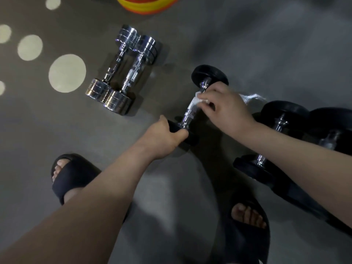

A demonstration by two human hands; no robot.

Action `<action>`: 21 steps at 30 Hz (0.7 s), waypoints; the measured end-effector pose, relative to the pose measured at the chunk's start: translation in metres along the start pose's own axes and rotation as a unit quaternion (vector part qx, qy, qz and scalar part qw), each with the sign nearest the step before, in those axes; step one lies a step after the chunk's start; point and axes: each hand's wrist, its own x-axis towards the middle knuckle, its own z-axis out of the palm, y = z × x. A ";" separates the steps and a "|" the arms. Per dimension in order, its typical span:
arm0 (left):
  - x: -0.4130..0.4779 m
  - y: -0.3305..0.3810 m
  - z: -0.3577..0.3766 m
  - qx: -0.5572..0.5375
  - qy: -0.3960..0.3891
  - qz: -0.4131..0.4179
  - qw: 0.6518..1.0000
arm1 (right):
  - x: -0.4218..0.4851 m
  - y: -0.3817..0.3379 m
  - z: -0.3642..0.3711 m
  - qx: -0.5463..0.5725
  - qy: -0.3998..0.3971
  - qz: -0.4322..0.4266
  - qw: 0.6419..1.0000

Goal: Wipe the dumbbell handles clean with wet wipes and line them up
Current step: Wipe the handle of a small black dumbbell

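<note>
Dumbbell (187,116) mid-floor (247,44), between chrome pair (123,73) and other black ones (282,119). Left hand (162,138) curls round near head, steadying. Right hand (226,111) pinches wipe (198,100) against handle. Likely heavy, rigid, prone to roll; wet chrome slippery, so hold by head.

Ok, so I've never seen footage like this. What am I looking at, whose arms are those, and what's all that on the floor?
There is no machine here. One camera worn on a person's head looks down at their own arms and feet. The left hand grips the near end of a black dumbbell. The right hand pinches a white wet wipe against its shiny handle. Two chrome dumbbells lie side by side on the grey floor to the left, and more black dumbbells lie to the right. The feet wear black slippers.
</note>
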 end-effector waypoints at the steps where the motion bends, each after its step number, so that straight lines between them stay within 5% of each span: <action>1: 0.001 0.001 0.003 0.001 -0.001 -0.007 1.000 | 0.001 0.000 0.002 -0.008 0.011 -0.004 1.000; 13: -0.001 0.009 0.018 -0.009 0.016 -0.025 1.000 | -0.002 -0.010 0.011 -0.004 0.032 0.074 0.997; 21: -0.002 0.007 0.023 -0.018 0.017 -0.020 1.000 | 0.002 -0.003 0.006 0.043 0.028 0.034 0.998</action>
